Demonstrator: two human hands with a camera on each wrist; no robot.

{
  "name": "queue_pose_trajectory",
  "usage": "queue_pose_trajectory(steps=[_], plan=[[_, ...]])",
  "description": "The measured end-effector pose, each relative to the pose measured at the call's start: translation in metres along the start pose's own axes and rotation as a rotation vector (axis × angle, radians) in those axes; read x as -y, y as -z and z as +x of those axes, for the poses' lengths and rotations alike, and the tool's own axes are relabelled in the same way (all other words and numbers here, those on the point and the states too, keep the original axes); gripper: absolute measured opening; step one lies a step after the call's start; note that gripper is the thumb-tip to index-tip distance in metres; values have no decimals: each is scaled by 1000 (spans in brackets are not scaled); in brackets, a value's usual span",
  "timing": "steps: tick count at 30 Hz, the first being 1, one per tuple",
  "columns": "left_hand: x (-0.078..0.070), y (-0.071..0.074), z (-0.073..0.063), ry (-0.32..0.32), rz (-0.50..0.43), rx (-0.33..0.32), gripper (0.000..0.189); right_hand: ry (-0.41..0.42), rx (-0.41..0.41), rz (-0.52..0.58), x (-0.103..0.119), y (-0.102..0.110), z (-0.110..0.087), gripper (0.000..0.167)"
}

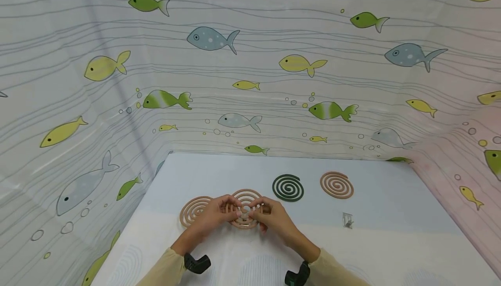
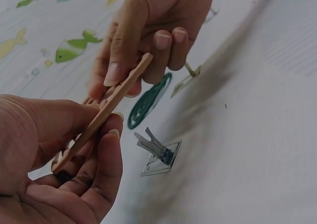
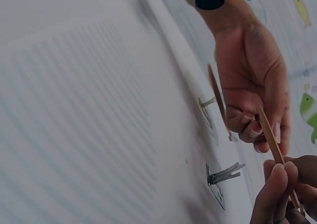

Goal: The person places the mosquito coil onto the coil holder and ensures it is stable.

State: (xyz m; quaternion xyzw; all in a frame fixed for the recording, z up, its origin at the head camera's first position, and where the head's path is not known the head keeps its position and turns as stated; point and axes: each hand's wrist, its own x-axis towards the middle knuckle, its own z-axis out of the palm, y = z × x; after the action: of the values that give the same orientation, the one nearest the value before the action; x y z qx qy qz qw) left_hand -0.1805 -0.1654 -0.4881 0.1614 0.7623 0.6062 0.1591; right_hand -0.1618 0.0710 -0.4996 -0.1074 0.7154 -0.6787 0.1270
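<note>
Both hands hold a brown mosquito coil (image 1: 245, 191) tilted up off the table. My left hand (image 1: 216, 213) pinches its left side between thumb and fingers, and my right hand (image 1: 275, 217) pinches the opposite side. In the left wrist view the coil (image 2: 101, 117) appears nearly edge-on between the two hands. Below it, a small metal coil stand (image 2: 161, 154) rests on the table with its split prong upright. Beside the left hand is another brown coil (image 1: 190, 213); in the right wrist view this coil (image 3: 216, 90) is raised at the prong of a second stand (image 3: 204, 112).
A dark green coil (image 1: 288, 187) lies farther back on the white table (image 1: 391, 199), with one more brown coil (image 1: 337, 185) to its right. Another metal stand (image 1: 347, 220) is at the right. Fish-patterned cloth (image 1: 274, 99) rises behind the table and along its sides.
</note>
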Motion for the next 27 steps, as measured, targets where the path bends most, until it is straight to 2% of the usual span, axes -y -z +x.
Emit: queue_pose_trajectory(steps=[10,18,27], plan=[[5,-4,-7,-5,41,-23,29,-1,4,21,-8,-3,-4,28],[9,-8,-9,-10,63,-50,26,5,-19,-12,-15,-8,-5,25],[9,-13,-11,-1,7,-38,27,-7,-60,-11,-19,-15,-5,23]])
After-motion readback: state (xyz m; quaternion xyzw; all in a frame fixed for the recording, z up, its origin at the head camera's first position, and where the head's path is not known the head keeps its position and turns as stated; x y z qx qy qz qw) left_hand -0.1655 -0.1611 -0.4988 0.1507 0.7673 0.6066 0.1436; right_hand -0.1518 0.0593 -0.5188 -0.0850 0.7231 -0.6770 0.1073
